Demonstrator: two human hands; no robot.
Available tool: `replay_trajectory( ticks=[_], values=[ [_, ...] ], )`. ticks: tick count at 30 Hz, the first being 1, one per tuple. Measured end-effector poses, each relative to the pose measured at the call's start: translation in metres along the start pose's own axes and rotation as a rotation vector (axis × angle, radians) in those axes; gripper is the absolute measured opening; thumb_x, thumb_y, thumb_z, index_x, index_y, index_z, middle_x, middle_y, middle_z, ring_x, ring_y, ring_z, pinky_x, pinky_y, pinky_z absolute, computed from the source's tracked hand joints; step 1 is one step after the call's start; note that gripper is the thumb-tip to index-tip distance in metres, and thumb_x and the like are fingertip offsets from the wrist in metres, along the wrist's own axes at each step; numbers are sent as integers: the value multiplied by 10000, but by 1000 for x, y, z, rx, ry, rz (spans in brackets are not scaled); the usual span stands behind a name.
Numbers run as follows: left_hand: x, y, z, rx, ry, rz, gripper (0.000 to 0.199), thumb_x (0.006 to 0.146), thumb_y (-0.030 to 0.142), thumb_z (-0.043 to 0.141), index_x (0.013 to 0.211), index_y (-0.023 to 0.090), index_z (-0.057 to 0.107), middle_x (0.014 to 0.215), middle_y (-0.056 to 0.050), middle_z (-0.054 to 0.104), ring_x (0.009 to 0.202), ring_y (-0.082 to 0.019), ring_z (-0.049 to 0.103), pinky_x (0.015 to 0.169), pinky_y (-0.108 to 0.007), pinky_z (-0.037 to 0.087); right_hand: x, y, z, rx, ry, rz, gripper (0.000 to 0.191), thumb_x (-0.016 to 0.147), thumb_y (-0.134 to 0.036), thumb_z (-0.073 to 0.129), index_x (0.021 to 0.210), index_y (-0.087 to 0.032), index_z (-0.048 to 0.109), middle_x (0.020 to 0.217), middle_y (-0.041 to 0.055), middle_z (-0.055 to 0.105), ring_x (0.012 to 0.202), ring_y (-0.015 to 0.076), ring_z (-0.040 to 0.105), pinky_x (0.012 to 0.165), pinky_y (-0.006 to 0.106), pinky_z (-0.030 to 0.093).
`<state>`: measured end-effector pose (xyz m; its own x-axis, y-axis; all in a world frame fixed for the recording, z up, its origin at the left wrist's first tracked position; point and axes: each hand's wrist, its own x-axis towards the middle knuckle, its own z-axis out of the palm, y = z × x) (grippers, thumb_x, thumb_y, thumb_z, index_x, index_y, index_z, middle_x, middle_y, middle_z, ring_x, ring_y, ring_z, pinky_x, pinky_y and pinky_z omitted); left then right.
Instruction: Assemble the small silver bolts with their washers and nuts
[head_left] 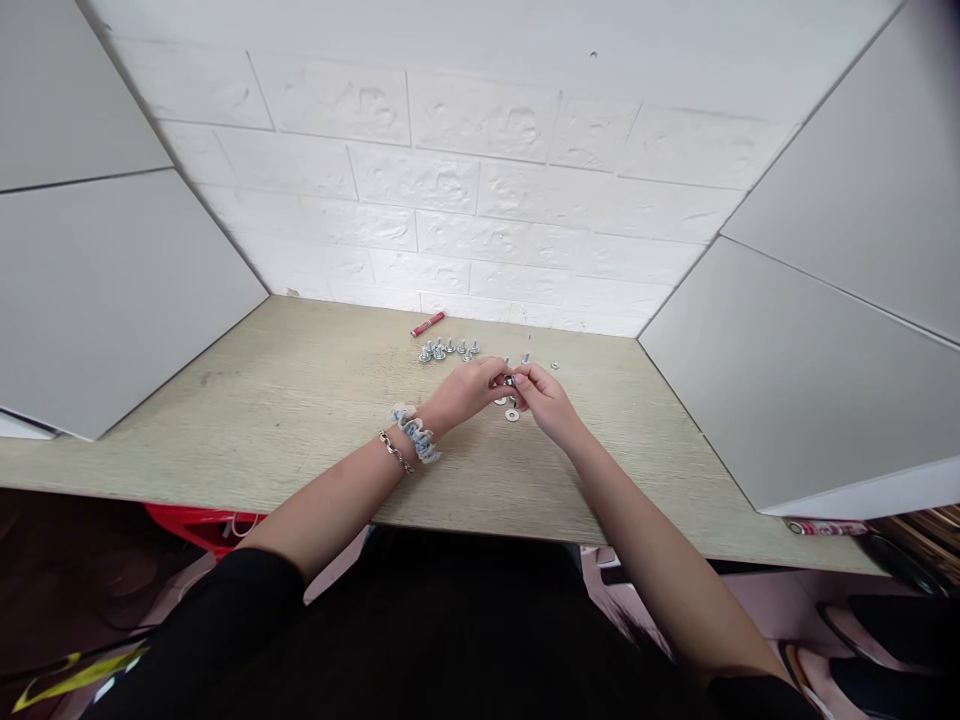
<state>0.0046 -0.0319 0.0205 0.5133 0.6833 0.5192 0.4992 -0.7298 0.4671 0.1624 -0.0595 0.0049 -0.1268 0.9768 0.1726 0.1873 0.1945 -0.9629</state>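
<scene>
Head camera looks down along my arms to a pale wood-grain bench (225,425), with a white brick-pattern wall (480,170) rising behind its far edge and grey panels (112,290) closing in beyond its left and right sides. My black top (195,625) fills the bottom of the view, and the near edge of the bench crosses just past it.

Both arms reach toward the middle of the bench, a little right of centre. My left hand (465,392) and my right hand (546,402) meet there, fingers (491,375) bent and closed from both sides, gripping a small metal piece (508,381). It is too small and too hidden to tell exactly what it is. My left wrist wears a chain bracelet (395,452) and a blue-and-white scrunchie (415,433).

Toward the far edge, a cluster of silver bolts (448,349) stands on their heads, with a red tube (427,323) lying just behind them. A flat steel washer (512,414) lies just in front of my right hand, and a smaller washer (554,366) sits off to its far right.
</scene>
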Motion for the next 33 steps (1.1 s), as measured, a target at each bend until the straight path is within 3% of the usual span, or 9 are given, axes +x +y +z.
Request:
replay_trajectory(
  ticks=[11, 14, 19, 23, 28, 33],
  values=[
    [-2, -4, 2, 25, -4, 83, 120, 817, 255, 631, 813, 149, 575, 687, 13, 549, 650, -113, 504, 574, -215, 360, 2, -3, 1, 161, 21, 66, 234, 655, -317, 547, 850, -202, 486, 791, -5, 578, 601, 98, 491, 554, 246, 400],
    [-3, -3, 2, 34, 2, 147, 95, 835, 239, 607, 821, 151, 572, 688, 12, 548, 650, -111, 503, 583, -214, 367, 1, -1, 1, 80, 47, 29, 224, 744, -412, 525, 815, -203, 484, 736, -12, 537, 627, 112, 485, 567, 250, 387],
    [-3, -2, 2, 24, 20, 219, 122, 859, 268, 575, 859, 146, 575, 695, 3, 554, 643, -108, 507, 585, -212, 385, -1, 4, 1, -122, 56, -27, 486, 809, -652, 400, 715, -189, 517, 629, -3, 493, 633, 140, 469, 605, 278, 372],
    [-4, -2, 3, 26, 23, 208, 128, 868, 278, 561, 885, 153, 583, 708, 1, 570, 650, -108, 521, 588, -213, 393, -2, 3, 0, -162, 60, -50, 541, 819, -684, 347, 673, -188, 507, 577, -3, 476, 590, 140, 459, 576, 277, 357],
    [-4, -3, 3, 27, 21, 151, 98, 855, 249, 577, 874, 155, 591, 714, 0, 585, 656, -109, 531, 593, -215, 395, -2, 2, -2, -198, 43, -56, 392, 856, -547, 397, 680, -201, 453, 597, -18, 483, 613, 135, 463, 600, 271, 361],
    [-4, -6, 3, 43, 43, 139, 111, 848, 253, 589, 911, 161, 597, 710, 3, 573, 669, -114, 528, 604, -218, 399, -2, 1, -2, -31, -24, 14, 109, 781, -321, 466, 792, -220, 427, 658, -32, 503, 641, 136, 486, 614, 267, 383]
  ],
)
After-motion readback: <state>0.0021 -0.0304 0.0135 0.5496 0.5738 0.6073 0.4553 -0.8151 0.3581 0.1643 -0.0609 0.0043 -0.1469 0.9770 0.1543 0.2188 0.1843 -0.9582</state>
